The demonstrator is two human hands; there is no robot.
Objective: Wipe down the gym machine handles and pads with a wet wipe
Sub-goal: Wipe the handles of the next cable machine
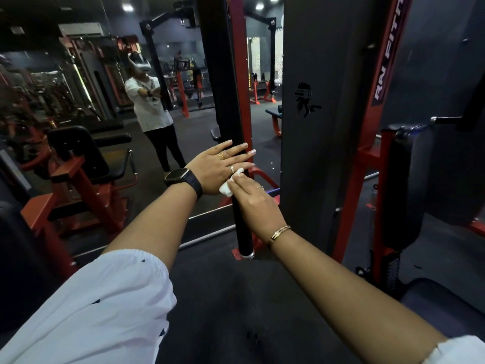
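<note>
A long black padded handle bar runs upright through the middle of the view and ends in a silver cap near the floor. My left hand lies flat against the bar with straight, spread fingers. A crumpled white wet wipe sits on the bar just under that hand. My right hand comes from the lower right, its fingers extended onto the wipe and pressing it to the bar. How the right thumb lies is hidden.
A dark grey machine column with a red upright stands right of the bar. A black pad is further right. A wall mirror on the left reflects a red-framed seat machine and a person.
</note>
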